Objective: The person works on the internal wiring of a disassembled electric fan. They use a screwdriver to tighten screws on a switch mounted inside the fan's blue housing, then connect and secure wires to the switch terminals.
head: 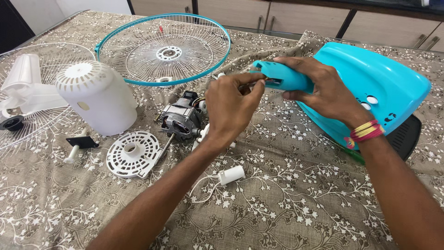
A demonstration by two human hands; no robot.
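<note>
— Right now, which step is it?

— Judging by the grip, feeding wires into the turquoise neck piece (282,76). The right hand (323,90) wraps it, fingers pressed together around it, above the table's middle; the left hand (229,109) pinches thin wires at its open end.

— And the next move?

— Probably a steady push, keeping the neck piece level.

— Count the parts.

— One motor (181,120), one white motor cover (98,96), one round vented plate (132,153), one capacitor (231,175), two grilles: turquoise-rimmed (164,48) at the far edge, white (27,129) at the left edge. One turquoise base (370,88).

Bare forearms — red-and-yellow thread bands (366,131) on the right wrist
</note>
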